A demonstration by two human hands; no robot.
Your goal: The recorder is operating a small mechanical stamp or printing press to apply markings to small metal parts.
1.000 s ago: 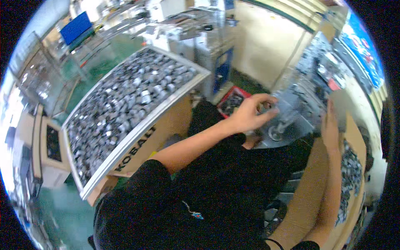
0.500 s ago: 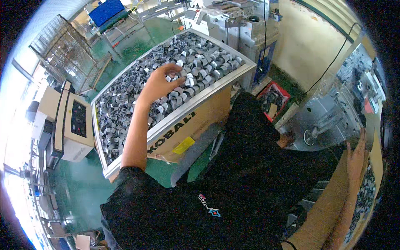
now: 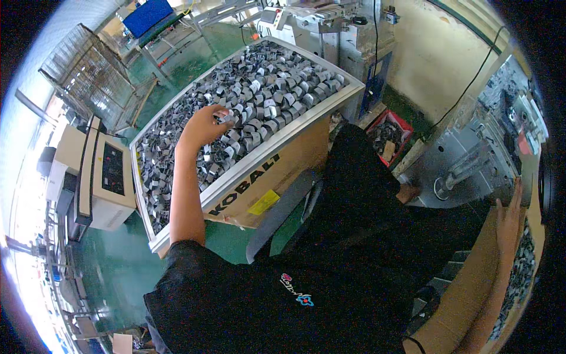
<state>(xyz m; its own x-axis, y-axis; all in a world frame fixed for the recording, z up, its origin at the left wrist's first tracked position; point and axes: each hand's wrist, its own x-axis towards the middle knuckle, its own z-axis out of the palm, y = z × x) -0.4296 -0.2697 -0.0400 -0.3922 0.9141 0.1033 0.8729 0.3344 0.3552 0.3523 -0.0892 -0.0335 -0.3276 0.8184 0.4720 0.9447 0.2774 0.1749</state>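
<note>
My left hand [image 3: 203,127] reaches over a wide, light-framed tray [image 3: 283,154] heaped with small curved grey metal pieces [image 3: 262,94]. Its thumb and fingers are curled in a pinch around one grey piece [image 3: 227,118] just above the heap, partly hidden by the fingers. At the far right, my right hand [image 3: 508,227] lies with its fingers stretched along the upper edge of a cardboard box [image 3: 457,295]. More grey pieces [image 3: 522,268] show inside that box.
The tray rests on a printed cardboard box [image 3: 312,150]. A red crate [image 3: 407,133] with scrap parts stands on the floor by the wall. Metal machinery [image 3: 466,171] is to the right, a beige machine [image 3: 112,171] to the left, and a wire cage cart [image 3: 88,71] behind.
My left hand has drawn back leftward and slightly down over the heap, its fingers closing around a piece. My right hand stays at the box edge.
</note>
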